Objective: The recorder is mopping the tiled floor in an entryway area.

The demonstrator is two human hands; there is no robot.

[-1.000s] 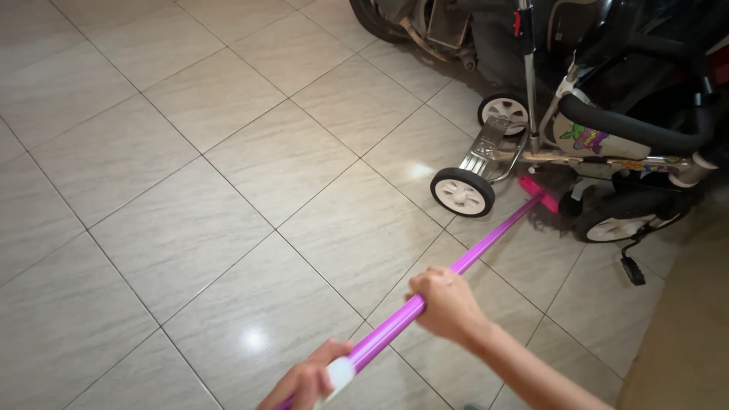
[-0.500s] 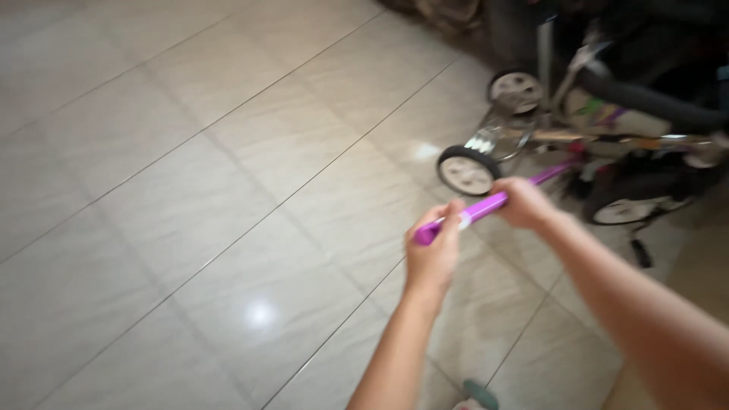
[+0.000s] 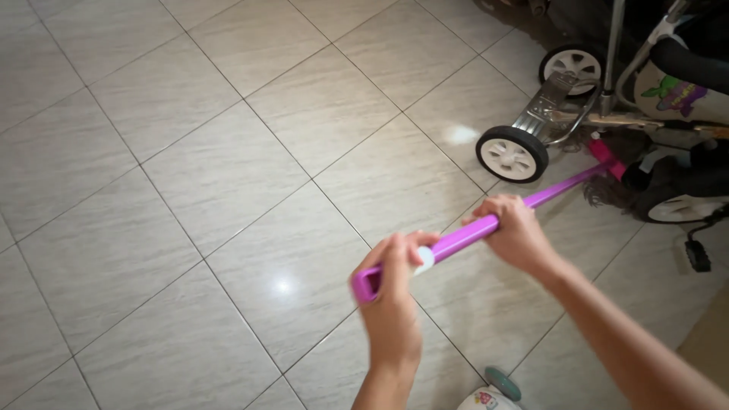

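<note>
Both hands grip the purple broom handle point(image 3: 456, 241): left hand point(image 3: 391, 292) at its end, right hand point(image 3: 516, 231) mid-shaft. Broom head point(image 3: 607, 156) (upper right) sits among stroller wheels point(image 3: 512, 153); likely snags, bristles catch.

Purple broom handle point(image 3: 463, 235) slanted low over tiles, dark bristle head point(image 3: 607, 186) under stroller

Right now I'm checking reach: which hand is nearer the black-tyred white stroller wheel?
The right hand, gripping the purple broom handle just below the wheel. The left hand holds the handle's near end, farther away.
</note>
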